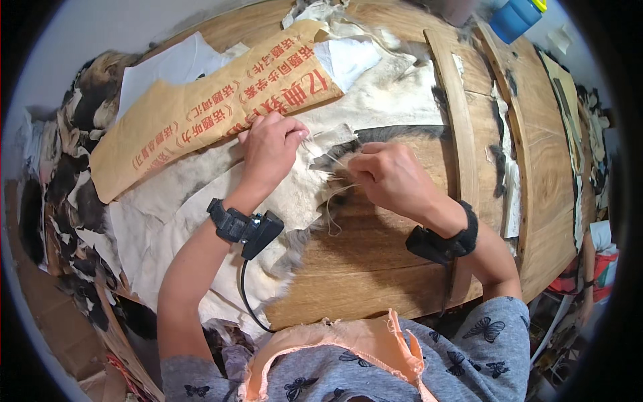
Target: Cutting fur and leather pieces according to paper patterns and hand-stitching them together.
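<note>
A large fur pelt (167, 194), pale skin side up, spreads over the wooden table. My left hand (271, 147) rests on it with curled fingers, thumb and forefinger closed by a raised flap of the hide; its fingertips lie against the lower edge of a brown printed paper pattern (207, 107). To the right, my right hand (392, 174) is closed in a pinch just off the ragged pelt edge. From its fingers a thin pale thread (333, 159) runs to the hide, and a loose loop hangs below. Whether a needle sits in the pinch is hidden.
Long wooden strips (455, 134) cross the wooden table (375, 268) on the right. A blue container (516, 21) with a yellow top stands at the far right. Black-and-white fur pieces (74, 174) heap along the left. White paper (171, 67) lies under the brown one.
</note>
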`<state>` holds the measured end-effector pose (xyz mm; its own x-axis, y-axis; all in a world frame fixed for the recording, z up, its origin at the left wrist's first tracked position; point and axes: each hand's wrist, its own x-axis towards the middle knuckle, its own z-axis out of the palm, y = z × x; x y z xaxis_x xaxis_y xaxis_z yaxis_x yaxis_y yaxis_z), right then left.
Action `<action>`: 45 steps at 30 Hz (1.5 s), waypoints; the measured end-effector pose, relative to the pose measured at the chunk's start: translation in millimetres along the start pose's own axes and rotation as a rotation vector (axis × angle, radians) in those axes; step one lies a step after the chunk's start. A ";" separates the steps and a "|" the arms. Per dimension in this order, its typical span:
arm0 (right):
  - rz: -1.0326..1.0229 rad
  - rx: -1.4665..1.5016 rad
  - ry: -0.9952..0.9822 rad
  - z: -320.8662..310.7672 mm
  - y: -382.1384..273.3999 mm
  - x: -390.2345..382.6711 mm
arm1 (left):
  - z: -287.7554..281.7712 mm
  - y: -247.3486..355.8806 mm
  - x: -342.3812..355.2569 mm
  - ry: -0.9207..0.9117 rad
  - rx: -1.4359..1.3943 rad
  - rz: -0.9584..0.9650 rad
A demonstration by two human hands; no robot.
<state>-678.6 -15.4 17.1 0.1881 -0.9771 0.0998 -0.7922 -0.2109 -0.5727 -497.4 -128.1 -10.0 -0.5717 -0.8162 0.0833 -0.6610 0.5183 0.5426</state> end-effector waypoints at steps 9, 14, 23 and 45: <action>-0.525 0.738 -0.236 -23.8 -44.3 2.3 | 2.7 4.9 -1.2 0.007 0.093 -0.016; -0.011 0.297 0.100 7.5 -0.2 30.6 | -16.6 4.4 -25.0 -0.278 -0.338 0.292; -0.042 0.042 -0.045 -6.5 -8.8 -6.6 | 0.8 -3.6 3.4 -0.005 -0.033 0.019; 0.087 0.670 -0.006 -75.2 -7.3 -80.7 | 13.1 7.4 24.8 -0.520 -0.695 -0.194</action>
<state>-731.7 62.8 74.4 0.1451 -0.9890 0.0272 -0.2737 -0.0665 -0.9595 -522.8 -141.2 -14.8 -0.7405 -0.5670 -0.3607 -0.4210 -0.0270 0.9067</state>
